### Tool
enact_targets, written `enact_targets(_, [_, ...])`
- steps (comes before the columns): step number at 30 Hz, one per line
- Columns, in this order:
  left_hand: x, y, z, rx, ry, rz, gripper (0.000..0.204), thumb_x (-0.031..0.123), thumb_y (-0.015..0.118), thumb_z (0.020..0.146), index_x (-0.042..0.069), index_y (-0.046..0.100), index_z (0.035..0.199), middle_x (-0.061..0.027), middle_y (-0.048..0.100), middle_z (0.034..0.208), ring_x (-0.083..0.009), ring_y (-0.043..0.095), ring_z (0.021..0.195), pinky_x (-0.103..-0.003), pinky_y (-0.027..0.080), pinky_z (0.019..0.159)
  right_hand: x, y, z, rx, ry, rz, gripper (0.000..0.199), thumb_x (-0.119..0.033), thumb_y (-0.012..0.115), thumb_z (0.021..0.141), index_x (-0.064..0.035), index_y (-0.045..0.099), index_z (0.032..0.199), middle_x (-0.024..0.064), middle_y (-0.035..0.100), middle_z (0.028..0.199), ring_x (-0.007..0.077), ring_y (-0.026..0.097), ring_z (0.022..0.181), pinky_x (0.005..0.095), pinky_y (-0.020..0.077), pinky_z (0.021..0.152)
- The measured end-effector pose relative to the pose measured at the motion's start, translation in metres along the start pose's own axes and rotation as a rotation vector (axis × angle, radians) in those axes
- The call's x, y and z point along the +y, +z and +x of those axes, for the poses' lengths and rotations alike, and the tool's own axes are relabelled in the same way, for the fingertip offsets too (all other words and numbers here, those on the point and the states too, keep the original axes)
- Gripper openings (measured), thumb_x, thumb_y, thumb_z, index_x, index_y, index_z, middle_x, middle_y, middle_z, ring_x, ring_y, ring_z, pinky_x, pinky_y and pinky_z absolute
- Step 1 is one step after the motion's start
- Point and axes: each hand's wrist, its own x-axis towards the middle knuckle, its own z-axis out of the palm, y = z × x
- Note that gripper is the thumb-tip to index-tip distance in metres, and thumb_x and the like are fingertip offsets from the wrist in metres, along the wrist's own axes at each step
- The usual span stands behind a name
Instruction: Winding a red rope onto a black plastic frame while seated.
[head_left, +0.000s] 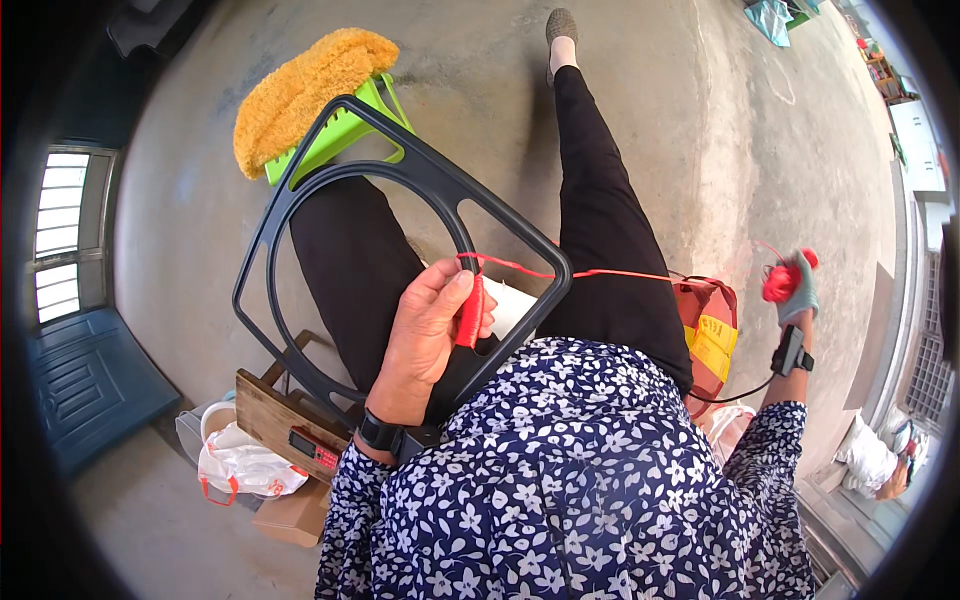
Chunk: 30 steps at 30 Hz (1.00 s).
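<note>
Floral sleeve (560,480) up close, left hand (430,330) is pinching red cord (471,305) against the black frame (400,250) resting on the lap, w/ right hand (795,285) out wide clenching the red yarn ball (780,282), green stool (335,135) sitting beyond.

A white plastic bag (245,468) with red handles lies on the floor at lower left, beside a brown cardboard box (292,518). A red-and-yellow package (712,335) (its label yellow) sits at right.
</note>
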Motion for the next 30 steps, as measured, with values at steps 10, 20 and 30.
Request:
enact_targets(10, [-0.011, 0.007, 0.003, 0.031, 0.045, 0.042, 0.014, 0.018, 0.059, 0.091, 0.007, 0.053, 0.085, -0.0110, 0.064, 0.074, -0.0161, 0.062, 0.057, -0.026, 0.053, 0.052, 0.080, 0.360, -0.056, -0.822, 0.100, -0.406, 0.045, -0.017, 0.067, 0.080, -0.0043, 0.054, 0.121, 0.0005, 0.060, 0.081, 0.0092, 0.058, 0.065, 0.0258, 0.0514, 0.061])
enact_targets(20, [-0.007, 0.011, -0.003, 0.024, -0.002, -0.081, 0.015, 0.022, 0.055, 0.093, 0.009, 0.053, 0.085, -0.0115, 0.064, 0.074, -0.0171, 0.063, 0.059, -0.028, 0.053, 0.054, 0.128, 0.364, -0.060, -1.082, 0.326, -0.537, 0.025, -0.029, 0.065, 0.084, -0.0044, 0.060, 0.086, 0.0031, 0.059, 0.067, 0.0109, 0.055, 0.056, 0.0237, 0.0443, 0.051])
enact_targets(30, [-0.003, 0.014, 0.002, -0.058, -0.085, -0.005, 0.020, 0.023, 0.054, 0.093, 0.004, 0.058, 0.096, -0.0112, 0.063, 0.074, -0.0166, 0.061, 0.060, -0.027, 0.051, 0.055, 0.086, 0.378, -0.061, -0.552, -0.410, -0.977, 0.030, -0.026, 0.065, 0.082, -0.0017, 0.062, 0.100, 0.0042, 0.064, 0.086, 0.0135, 0.060, 0.076, 0.0272, 0.0485, 0.068])
